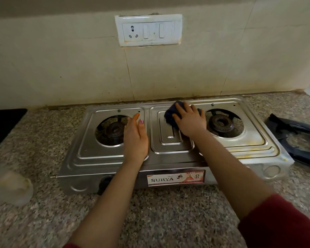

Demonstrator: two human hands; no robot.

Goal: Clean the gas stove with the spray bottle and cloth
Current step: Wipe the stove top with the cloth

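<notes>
The person's right hand [189,120] lies palm-down on a dark blue cloth [169,116], its fingers [179,107] spread apart and pressing flat rather than bunching the fabric. That suits wiping, since a wide flat press puts more cloth on the metal. The cloth sits at the rear right of the raised centre panel of the gas stove [104,163], close to the right burner [222,122]. The left hand [135,138] rests on the strip between the left burner [115,130] and the centre panel, fingers straight, close together and holding nothing. It probably steadies the light steel body so that it does not slide on the counter [150,212]. The black pan supports [293,138] lie off to the right on the counter, most likely lifted away to leave the top open for the cloth. Yellowish stains [249,153] show along the front right rim, so that area seems to need attention yet. The stove's rear edge stands just beside the tiled wall [79,68], leaving little room behind. The burner wells and stepped ridges are edges where the cloth could catch. There is free counter in front. A blurred pale object [11,183] stands at the lower left; whether it is the spray bottle cannot be told.
</notes>
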